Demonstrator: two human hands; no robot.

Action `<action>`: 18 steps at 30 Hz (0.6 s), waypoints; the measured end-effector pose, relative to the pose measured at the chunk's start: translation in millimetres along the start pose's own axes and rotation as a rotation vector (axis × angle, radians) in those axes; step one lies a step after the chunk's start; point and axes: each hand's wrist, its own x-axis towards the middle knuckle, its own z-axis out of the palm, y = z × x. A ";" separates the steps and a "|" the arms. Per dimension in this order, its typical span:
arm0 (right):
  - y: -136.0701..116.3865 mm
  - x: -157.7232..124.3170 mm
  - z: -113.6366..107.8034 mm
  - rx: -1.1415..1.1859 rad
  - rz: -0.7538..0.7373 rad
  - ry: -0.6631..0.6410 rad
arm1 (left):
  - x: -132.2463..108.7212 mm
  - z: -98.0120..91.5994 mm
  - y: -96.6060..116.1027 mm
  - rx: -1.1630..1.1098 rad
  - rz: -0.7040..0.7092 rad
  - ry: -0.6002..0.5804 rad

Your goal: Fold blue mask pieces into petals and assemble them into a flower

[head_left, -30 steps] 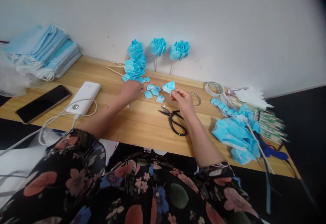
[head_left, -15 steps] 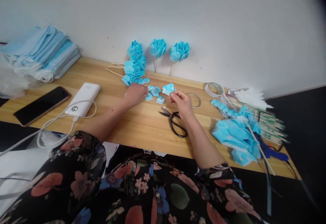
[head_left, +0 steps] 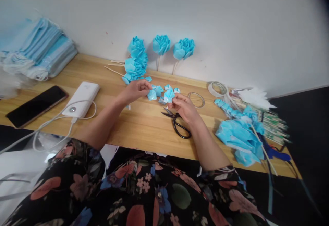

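My left hand (head_left: 138, 90) pinches a small light-blue folded petal (head_left: 152, 95) at its fingertips. Close by on the right, my right hand (head_left: 183, 105) grips another blue petal piece (head_left: 169, 96) between thumb and fingers. A small gap separates the two pieces. More loose blue petals (head_left: 177, 90) lie on the wooden table (head_left: 144, 126) just behind them. Black-handled scissors (head_left: 177, 121) rest partly open beside my right wrist. Behind my left hand lie several blue flowers (head_left: 135, 65) on sticks.
Two blue flowers (head_left: 161, 45) (head_left: 184, 48) lean on the wall. Left are a power bank (head_left: 83, 97), a phone (head_left: 37, 106) and stacked masks (head_left: 43, 48). Right are a metal ring (head_left: 196, 100), a tape roll (head_left: 218, 89), crumpled blue material (head_left: 238, 135) and a glue gun (head_left: 276, 154).
My left hand has lifted from the loose petals and now shows a petal at its fingertips. My right hand, with its piece, has come slightly nearer to me. The view has shifted a little.
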 end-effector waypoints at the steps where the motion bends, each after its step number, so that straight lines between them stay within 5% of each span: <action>1: -0.1 -0.4 0.7 -0.014 0.001 0.001 | -1.6 1.2 0.1 0.009 0.018 -0.011; 18: 10.8 -4.3 10.5 -0.105 0.032 -0.029 | -20.6 23.8 6.7 0.164 0.204 -0.017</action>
